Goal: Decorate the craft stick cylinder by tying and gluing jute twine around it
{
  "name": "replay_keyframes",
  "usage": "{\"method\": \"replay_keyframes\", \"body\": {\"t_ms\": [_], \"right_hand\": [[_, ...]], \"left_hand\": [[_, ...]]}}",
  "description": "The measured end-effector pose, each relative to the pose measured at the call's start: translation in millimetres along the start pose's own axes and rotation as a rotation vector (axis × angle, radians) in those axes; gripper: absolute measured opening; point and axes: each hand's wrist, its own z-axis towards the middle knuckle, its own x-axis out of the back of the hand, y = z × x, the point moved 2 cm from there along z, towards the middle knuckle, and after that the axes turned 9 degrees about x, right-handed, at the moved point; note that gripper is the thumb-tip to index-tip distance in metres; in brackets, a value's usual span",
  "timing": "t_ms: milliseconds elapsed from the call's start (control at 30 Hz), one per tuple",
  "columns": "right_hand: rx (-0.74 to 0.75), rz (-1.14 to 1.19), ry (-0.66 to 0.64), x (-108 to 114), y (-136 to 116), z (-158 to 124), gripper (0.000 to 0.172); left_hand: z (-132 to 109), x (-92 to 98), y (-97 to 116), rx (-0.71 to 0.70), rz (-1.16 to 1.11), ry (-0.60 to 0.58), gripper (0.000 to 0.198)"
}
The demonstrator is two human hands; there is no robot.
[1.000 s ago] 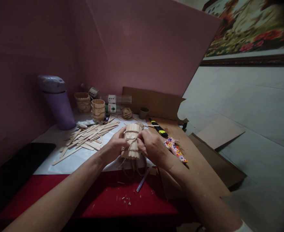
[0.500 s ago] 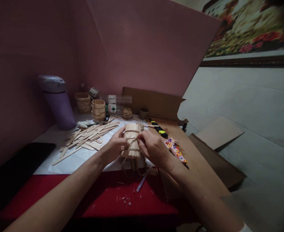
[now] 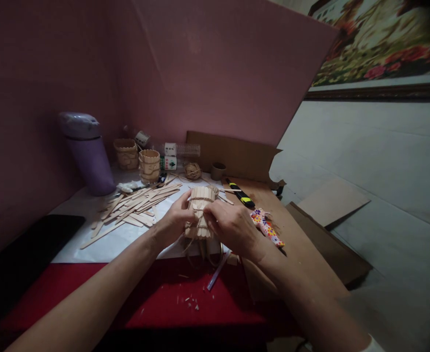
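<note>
Between my hands lies a small cup of craft sticks [image 3: 202,194], tilted on its side, with twine [image 3: 199,215] wound round it. My left hand [image 3: 178,215] is closed on the cup's left side, its thumb across the sticks. The fingers of my right hand [image 3: 229,222] are pinched on the twine against the cup's right side; their tips are partly hidden. Loops of cord and what may be scissor handles show just below the cup. A clear glue stick [image 3: 218,271] lies in front, over the red cloth.
Loose craft sticks [image 3: 134,205] are heaped at the left. Behind stand two finished stick cups [image 3: 149,166], a purple bottle [image 3: 90,159], a twine ball [image 3: 193,170] and a small brown pot [image 3: 218,170]. A utility knife [image 3: 242,194] and a flower-patterned tool [image 3: 267,229], perhaps a glue gun, lie right.
My right hand has shifted slightly left along the cup, its fingertips closer to the cup's middle. My left hand keeps its hold, and the cup has barely moved.
</note>
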Motion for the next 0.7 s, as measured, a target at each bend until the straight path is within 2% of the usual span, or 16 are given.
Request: {"method": "replay_keyframes", "body": {"t_ms": [267, 367, 500, 700], "right_hand": [[0.197, -0.139, -0.047, 4, -2, 5, 0.025], [0.145, -0.130, -0.020, -2, 0, 3, 0.023], [-0.001, -0.035, 0.009, -10, 2, -3, 0.016], [-0.149, 0.151, 0.048, -3, 0, -5, 0.015]], "left_hand": [[0, 0.9, -2, 0.009, -0.004, 0.003, 0.072], [1, 1.1, -1, 0.006, -0.010, 0.003, 0.068], [1, 0.6, -1, 0.011, -0.010, 0.003, 0.064], [-1, 0.7, 0, 0.023, -0.014, 0.027, 0.064]]}}
